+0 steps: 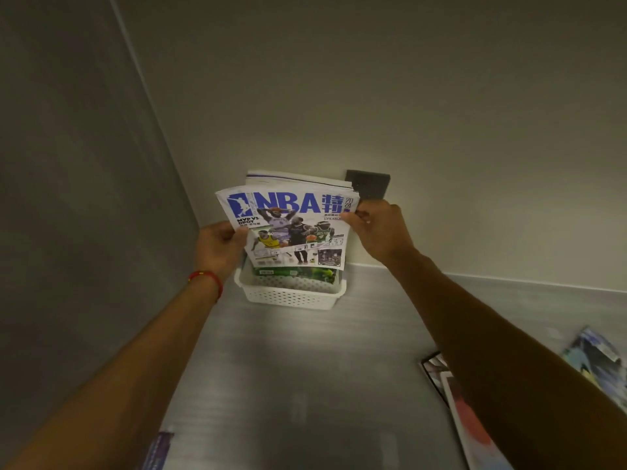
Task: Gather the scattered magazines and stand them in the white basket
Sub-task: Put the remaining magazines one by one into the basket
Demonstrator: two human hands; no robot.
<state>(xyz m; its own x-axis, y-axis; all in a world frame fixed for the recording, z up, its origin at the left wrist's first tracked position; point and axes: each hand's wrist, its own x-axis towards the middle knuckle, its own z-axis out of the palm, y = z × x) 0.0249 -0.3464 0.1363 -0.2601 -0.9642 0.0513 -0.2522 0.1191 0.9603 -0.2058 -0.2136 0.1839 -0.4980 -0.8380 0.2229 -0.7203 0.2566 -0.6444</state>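
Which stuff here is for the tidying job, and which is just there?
For the job: NBA magazine in both hands, white basket, magazines lying at right, one at bottom left.

Just there: dark wall plate, red bracelet.

magazines: 7, NBA magazine (288, 228) held | white basket (291, 295): 1 | hands: 2

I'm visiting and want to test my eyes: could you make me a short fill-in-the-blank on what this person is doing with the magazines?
1. Both hands hold a magazine whose cover reads ____ in big blue letters.
2. The basket below it is coloured ____.
3. The left hand has a ____ bracelet at its wrist.
4. The right hand grips the magazine's ____ edge.

Missing words: NBA; white; red; right
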